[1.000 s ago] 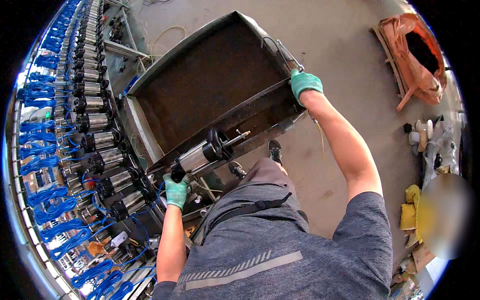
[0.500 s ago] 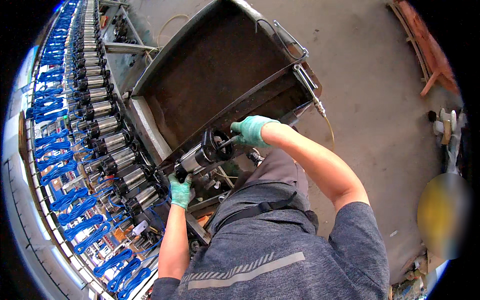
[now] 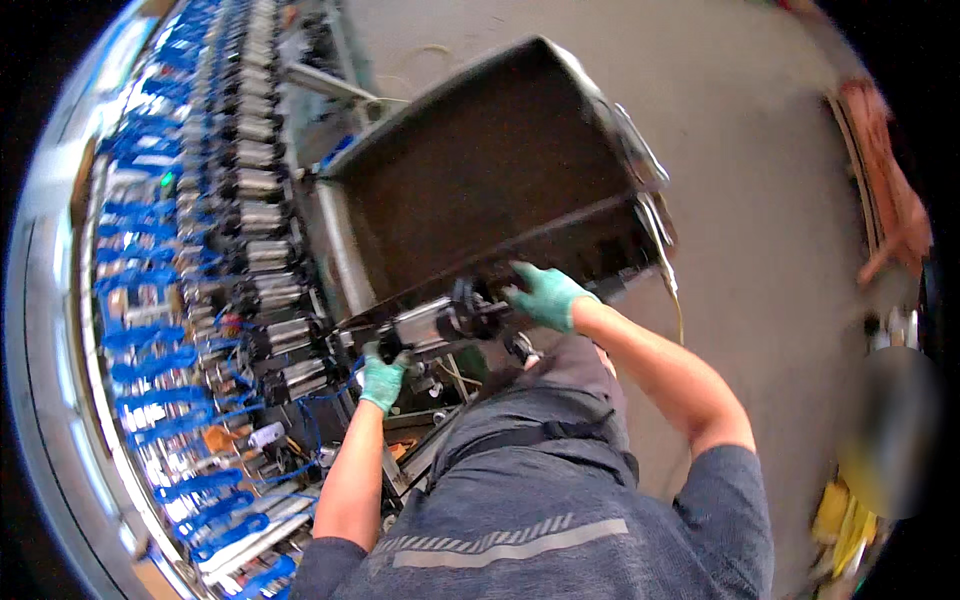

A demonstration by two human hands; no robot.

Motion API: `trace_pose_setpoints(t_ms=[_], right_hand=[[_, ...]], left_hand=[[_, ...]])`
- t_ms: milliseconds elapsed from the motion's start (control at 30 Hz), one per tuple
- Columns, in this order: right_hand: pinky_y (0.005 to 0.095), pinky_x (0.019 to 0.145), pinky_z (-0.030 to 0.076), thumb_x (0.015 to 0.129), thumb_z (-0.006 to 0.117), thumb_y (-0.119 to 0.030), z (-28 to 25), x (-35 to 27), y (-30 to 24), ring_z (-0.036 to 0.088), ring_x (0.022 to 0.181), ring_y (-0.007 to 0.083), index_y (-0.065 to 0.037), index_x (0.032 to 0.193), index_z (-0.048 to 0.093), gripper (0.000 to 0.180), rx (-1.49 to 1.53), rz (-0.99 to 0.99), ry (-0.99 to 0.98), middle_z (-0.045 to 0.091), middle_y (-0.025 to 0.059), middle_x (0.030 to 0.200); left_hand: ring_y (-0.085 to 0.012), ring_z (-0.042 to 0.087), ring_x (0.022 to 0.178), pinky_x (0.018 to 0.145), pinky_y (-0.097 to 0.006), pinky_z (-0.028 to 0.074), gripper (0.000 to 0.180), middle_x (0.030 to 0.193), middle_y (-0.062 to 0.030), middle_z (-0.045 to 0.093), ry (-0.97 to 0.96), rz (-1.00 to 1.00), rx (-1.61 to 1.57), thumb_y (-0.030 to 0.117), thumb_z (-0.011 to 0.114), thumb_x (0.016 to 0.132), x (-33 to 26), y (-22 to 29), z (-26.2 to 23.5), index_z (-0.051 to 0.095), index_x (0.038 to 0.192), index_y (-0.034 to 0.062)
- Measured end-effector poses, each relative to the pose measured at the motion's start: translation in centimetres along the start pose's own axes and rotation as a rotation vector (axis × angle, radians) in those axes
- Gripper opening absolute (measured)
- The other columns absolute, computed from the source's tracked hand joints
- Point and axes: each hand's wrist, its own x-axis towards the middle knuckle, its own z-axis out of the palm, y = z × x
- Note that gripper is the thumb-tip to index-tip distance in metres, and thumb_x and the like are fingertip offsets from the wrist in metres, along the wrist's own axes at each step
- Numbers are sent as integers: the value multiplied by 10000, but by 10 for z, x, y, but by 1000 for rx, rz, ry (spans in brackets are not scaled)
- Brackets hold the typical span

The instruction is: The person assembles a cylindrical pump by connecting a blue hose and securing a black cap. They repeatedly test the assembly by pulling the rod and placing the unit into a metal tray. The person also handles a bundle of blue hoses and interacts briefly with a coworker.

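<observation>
A submersible pump (image 3: pixel 422 327), with a bright steel cylinder and black ends, lies across the near edge of a dark metal trough (image 3: pixel 358 268). My left hand (image 3: pixel 383 380), in a green glove, grips its left black end from below. Off the right end of the pump, my gloved right hand (image 3: pixel 548 296) has its fingers apart, close to the thin shaft that sticks out there. Motion blur hides whether a fingertip touches that shaft.
To the left runs a long row of similar pumps (image 3: pixel 262 217) with coiled blue cables (image 3: pixel 150 400). A metal handle with a thin hose (image 3: pixel 668 262) hangs at the trough's right corner. Reddish wooden boards (image 3: pixel 880 185) stand far right.
My right hand has let go of the shaft at the pump's right end and opened. The left hand keeps its hold. The whole view has shifted and turned slightly.
</observation>
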Motion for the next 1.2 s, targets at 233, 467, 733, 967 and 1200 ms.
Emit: trace_pose_setpoints(t_ms=[233,467,733,967,1200], right_hand=[[440,789,553,904,683,-290,5,18,3,696,902,376,-59,1083,672,292,-531,-173,-185,722,213,1011],[467,681,557,883,645,-228,15,16,22,715,808,354,-102,948,711,156,-951,-149,20,733,191,890],[295,457,380,1028,573,-343,14,17,44,488,522,137,-104,1112,645,264,486,246,-194,540,-6,708],[323,494,470,983,622,-125,18,3,1,574,599,178,-84,1407,530,436,817,327,-257,639,78,866],[352,723,574,878,715,-118,18,17,-5,695,831,207,-133,1421,554,566,-674,111,-231,742,99,1093]], left_hand=[[-309,620,1144,1018,-397,481,706,1261,-194,623,42,-112,190,228,804,861,-14,55,0,382,1367,-27],[-304,641,1048,945,-413,506,720,1137,-192,662,7,-13,-103,293,873,778,8,47,26,424,1253,-10],[-354,642,1074,946,-416,508,793,1131,-233,653,39,-28,-148,352,907,739,-10,61,21,420,1228,-37],[-331,659,977,849,-412,539,889,1078,-242,649,60,76,-119,406,887,758,5,32,37,375,1316,-59],[-357,635,1021,889,-425,524,878,1154,-266,627,39,27,-101,393,872,781,-7,67,19,363,1337,-56]])
